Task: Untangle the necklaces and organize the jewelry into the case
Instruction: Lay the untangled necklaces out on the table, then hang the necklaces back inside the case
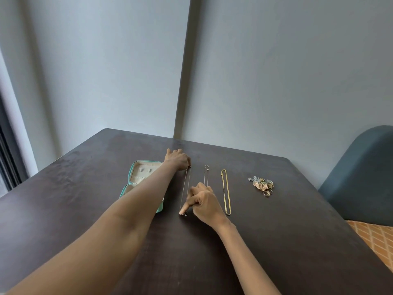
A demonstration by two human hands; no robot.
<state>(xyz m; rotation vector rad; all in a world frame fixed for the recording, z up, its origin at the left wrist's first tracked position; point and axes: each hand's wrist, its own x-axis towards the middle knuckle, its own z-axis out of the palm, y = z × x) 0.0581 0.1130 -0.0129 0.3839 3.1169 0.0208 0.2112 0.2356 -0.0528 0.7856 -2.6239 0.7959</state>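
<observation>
1. Big picture first: the dark table (276,241) carries everything, and the mint jewelry case (136,177) lies open at your left, partly hidden under your left forearm.
2. Your left hand (177,159) is stretched far out, fingers curled down on the top end of the thin necklace (185,188), pinning it by the clasp end, as far as I can tell.
3. Your right hand (205,202) is closer to you, fingers curled, forefinger and thumb pinching the near end of that same chain, where a small pendant (185,214) sits on the table.
4. So the thin necklace runs straight between your 2 hands, just beside the case. Keep gentle tension; a fine chain like this probably kinks if you yank it.
5. To its right lie 2 more, well apart and already straight: a second thin chain (206,174), its lower part behind your right hand, and the thicker gold chain (226,192).
6. Farthest right, a small heap of rings and earrings (262,185) waits unsorted.
7. My read: untangling looks done, and loading the case comes next. Lift both ends together so the loop stays open, not dragging.
</observation>
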